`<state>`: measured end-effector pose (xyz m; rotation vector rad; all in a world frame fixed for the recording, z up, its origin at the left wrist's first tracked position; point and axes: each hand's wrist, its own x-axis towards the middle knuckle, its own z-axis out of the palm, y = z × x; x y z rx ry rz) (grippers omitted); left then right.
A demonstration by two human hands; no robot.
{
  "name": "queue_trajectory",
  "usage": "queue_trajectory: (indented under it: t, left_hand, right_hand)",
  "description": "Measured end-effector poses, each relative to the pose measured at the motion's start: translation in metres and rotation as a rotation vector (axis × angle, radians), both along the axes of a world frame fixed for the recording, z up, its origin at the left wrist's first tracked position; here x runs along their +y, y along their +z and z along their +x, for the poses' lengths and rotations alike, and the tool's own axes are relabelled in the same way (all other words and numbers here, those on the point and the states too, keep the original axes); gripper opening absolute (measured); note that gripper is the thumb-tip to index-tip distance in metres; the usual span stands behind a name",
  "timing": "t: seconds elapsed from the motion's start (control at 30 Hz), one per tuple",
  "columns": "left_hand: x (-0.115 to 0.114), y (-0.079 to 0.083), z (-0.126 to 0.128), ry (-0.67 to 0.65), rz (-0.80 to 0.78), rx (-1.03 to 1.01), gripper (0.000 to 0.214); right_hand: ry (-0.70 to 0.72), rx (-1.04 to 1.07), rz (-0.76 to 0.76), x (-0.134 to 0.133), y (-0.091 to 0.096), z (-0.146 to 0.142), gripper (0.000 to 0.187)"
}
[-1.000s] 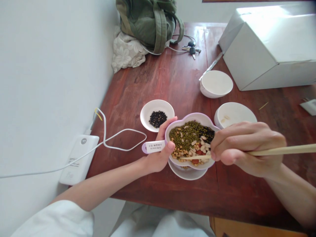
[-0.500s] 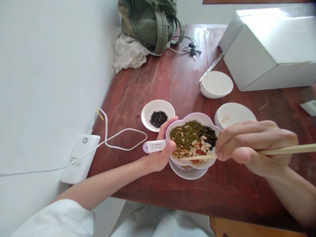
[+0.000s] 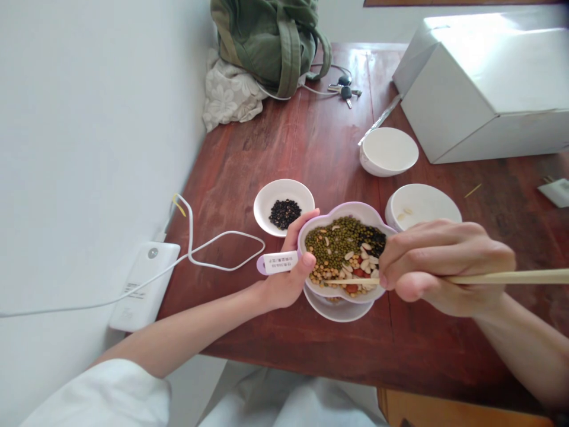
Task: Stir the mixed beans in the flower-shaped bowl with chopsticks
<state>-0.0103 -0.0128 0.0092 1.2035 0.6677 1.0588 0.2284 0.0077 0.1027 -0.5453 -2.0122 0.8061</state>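
1. On your red wood table (image 3: 284, 338), by a white wall (image 3: 89, 118), sits a white box (image 3: 484, 101).
2. Your chopsticks (image 3: 511, 277) lie flat, tips pointing left into the bean bowl (image 3: 351, 207).
3. Your right hand (image 3: 444, 264) pinches them; your left hand (image 3: 287, 279) wraps the bowl.

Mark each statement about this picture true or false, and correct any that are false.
1. The right hand holds wooden chopsticks. True.
2. The left hand grips a flower-shaped bowl of mixed beans. True.
3. The small white dish holds green mung beans. False: it holds small black grains.
4. The keys lie on the white box. False: they lie on the wooden table.
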Motion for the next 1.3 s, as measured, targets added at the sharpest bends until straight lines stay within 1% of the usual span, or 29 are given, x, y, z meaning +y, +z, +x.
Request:
queue_trajectory:
  t: [0.3,0.5,0.67,0.8,0.93,1.2,1.3]
  left_hand:
    - [0.0010,-0.0029,-0.0018,0.025,0.027,0.030,0.075]
    - [0.0019,-0.0050,-0.0031,0.018,0.050,0.002,0.071]
    - [0.0017,-0.0052,-0.0029,0.020,0.034,0.009,0.072]
    - [0.0023,-0.0061,-0.0022,0.010,0.033,0.001,0.073]
    - [0.0025,-0.0048,-0.0015,0.013,0.041,-0.010,0.071]
    - [0.0023,-0.0058,-0.0014,0.029,0.053,0.007,0.072]
    - [0.0022,-0.0064,-0.0016,0.022,0.039,0.006,0.073]
  right_hand:
    - [-0.024,0.001,-0.026,-0.0010,0.0031,0.0006,0.041]
    - [-0.036,0.084,-0.084,-0.0057,0.0096,-0.0004,0.045]
    - [-0.098,0.070,-0.043,-0.0042,0.0072,0.0014,0.043]
    - [-0.058,0.011,-0.006,-0.0021,0.0037,0.0008,0.040]
    - [-0.024,0.012,-0.010,-0.0013,0.0017,-0.0013,0.040]
    - [-0.022,-0.001,-0.007,-0.0019,0.0007,-0.0023,0.040]
    - [-0.014,0.013,-0.029,-0.0028,0.0020,-0.0020,0.039]
